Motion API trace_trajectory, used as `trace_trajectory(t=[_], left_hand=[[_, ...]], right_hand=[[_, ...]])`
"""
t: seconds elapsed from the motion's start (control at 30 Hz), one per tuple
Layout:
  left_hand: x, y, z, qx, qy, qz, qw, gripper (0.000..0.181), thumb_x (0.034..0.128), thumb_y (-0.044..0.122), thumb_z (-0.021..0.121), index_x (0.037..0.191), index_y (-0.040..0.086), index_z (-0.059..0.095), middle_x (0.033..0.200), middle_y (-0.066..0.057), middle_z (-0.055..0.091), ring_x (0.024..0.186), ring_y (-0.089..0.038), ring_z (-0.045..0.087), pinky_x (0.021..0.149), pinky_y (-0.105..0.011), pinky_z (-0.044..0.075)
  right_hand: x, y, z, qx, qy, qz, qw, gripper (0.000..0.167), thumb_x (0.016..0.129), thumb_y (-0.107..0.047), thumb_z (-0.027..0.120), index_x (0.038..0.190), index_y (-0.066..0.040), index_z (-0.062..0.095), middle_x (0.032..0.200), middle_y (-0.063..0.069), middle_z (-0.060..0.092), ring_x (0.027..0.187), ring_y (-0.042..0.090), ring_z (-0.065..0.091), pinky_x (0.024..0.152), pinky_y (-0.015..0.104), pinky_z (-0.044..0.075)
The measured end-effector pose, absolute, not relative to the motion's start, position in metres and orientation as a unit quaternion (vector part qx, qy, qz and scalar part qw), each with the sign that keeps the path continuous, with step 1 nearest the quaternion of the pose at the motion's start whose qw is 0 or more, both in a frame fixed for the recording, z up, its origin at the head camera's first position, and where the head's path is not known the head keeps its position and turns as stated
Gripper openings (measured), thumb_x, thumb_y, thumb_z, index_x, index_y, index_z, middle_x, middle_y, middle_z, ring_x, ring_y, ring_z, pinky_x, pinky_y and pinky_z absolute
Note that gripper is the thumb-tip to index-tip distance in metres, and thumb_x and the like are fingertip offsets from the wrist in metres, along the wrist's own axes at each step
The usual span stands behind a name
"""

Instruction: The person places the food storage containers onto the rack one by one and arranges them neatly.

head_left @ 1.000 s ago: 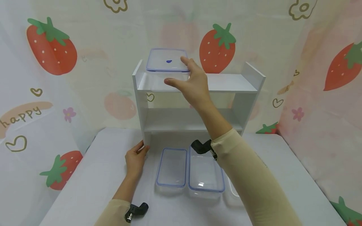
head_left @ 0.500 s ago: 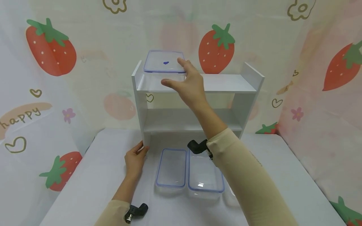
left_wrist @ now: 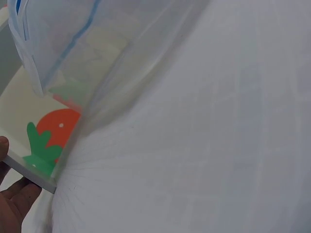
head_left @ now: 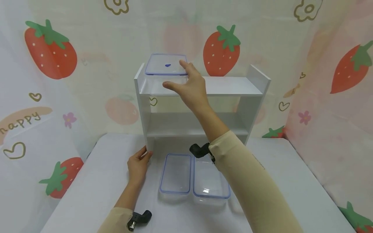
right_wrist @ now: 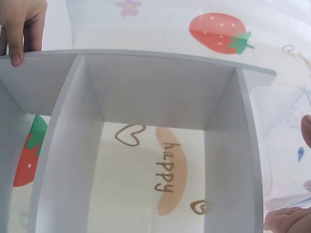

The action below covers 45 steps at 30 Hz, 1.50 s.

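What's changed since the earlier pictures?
The clear rectangular plastic box with a blue-rimmed lid moved left at the top of the white shelf unit, the right hand moving with it. The left hand still grips the unit's left panel; two blue-rimmed clear boxes on the white table stayed.

left grip (head_left: 138, 166) low, pinching | right grip (head_left: 193, 86) raised, clasping wide

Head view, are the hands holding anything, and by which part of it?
The left hand grips the white shelf by the lower front edge of its left panel. The right hand appears to hold the lidded container by its right side.
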<state>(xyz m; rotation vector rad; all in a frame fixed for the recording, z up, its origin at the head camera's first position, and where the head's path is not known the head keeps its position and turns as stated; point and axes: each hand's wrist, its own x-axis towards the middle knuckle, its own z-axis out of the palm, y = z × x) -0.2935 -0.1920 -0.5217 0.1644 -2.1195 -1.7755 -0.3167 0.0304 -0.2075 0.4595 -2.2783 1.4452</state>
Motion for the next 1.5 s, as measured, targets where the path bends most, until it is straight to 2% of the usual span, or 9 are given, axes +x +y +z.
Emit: trace_trajectory(t=[0.33,0.53,0.77,1.0,1.23,1.5], left_hand=[[-0.292,-0.192,-0.520,0.045,-0.756,-0.628,0.182,0.047,0.0960,0.026,0.075,0.138,0.009,0.064,0.138,-0.010,0.066,0.117,-0.027,0.070,0.081,-0.013,0.057],[-0.292,-0.192,-0.521,0.043,-0.755,-0.629,0.179,0.047,0.0964,0.026,0.074,0.139,0.009,0.063,0.139,-0.011,0.065,0.117,-0.027,0.069,0.083,-0.015,0.058],[-0.290,-0.192,-0.519,0.045,-0.754,-0.630,0.180,0.046,0.0962,0.025,0.074,0.138,0.010,0.064,0.140,-0.010,0.064,0.117,-0.028,0.070,0.082,-0.015,0.058],[-0.290,-0.191,-0.519,0.045,-0.754,-0.631,0.176,0.046,0.0964,0.025,0.074,0.138,0.010,0.064,0.139,-0.010,0.065,0.118,-0.028,0.069,0.083,-0.015,0.058],[-0.289,-0.191,-0.518,0.046,-0.755,-0.629,0.176,0.047,0.0968,0.025,0.074,0.139,0.009,0.063,0.141,-0.011,0.064,0.118,-0.028,0.069,0.083,-0.015,0.058],[-0.290,-0.191,-0.520,0.047,-0.751,-0.634,0.177,0.046,0.0965,0.025,0.074,0.138,0.009,0.063,0.140,-0.010,0.064,0.118,-0.028,0.069,0.081,-0.012,0.057]], right_hand=[[-0.316,0.031,-0.206,0.167,-0.817,0.514,0.201,0.095,0.076,-0.042,0.092,0.156,-0.024,0.044,0.163,-0.004,0.040,0.154,0.003,0.024,0.122,0.031,0.034],[-0.317,0.031,-0.205,0.175,-0.826,0.494,0.207,0.095,0.077,-0.043,0.091,0.157,-0.022,0.043,0.162,-0.005,0.042,0.154,0.005,0.025,0.122,0.028,0.033],[-0.317,0.032,-0.202,0.177,-0.842,0.468,0.201,0.101,0.078,-0.045,0.090,0.160,-0.022,0.035,0.164,-0.008,0.037,0.154,0.006,0.026,0.123,0.025,0.029],[-0.309,0.039,-0.202,0.175,-0.849,0.446,0.223,0.097,0.080,-0.044,0.088,0.160,-0.024,0.036,0.166,-0.006,0.033,0.154,0.007,0.025,0.124,0.028,0.031],[-0.299,0.049,-0.207,0.205,-0.834,0.444,0.255,0.093,0.080,-0.044,0.088,0.158,-0.023,0.040,0.163,-0.008,0.039,0.151,0.003,0.029,0.122,0.022,0.030],[-0.284,0.060,-0.216,0.233,-0.820,0.433,0.292,0.091,0.080,-0.042,0.089,0.155,-0.019,0.045,0.161,-0.004,0.043,0.149,0.004,0.033,0.120,0.024,0.033]])
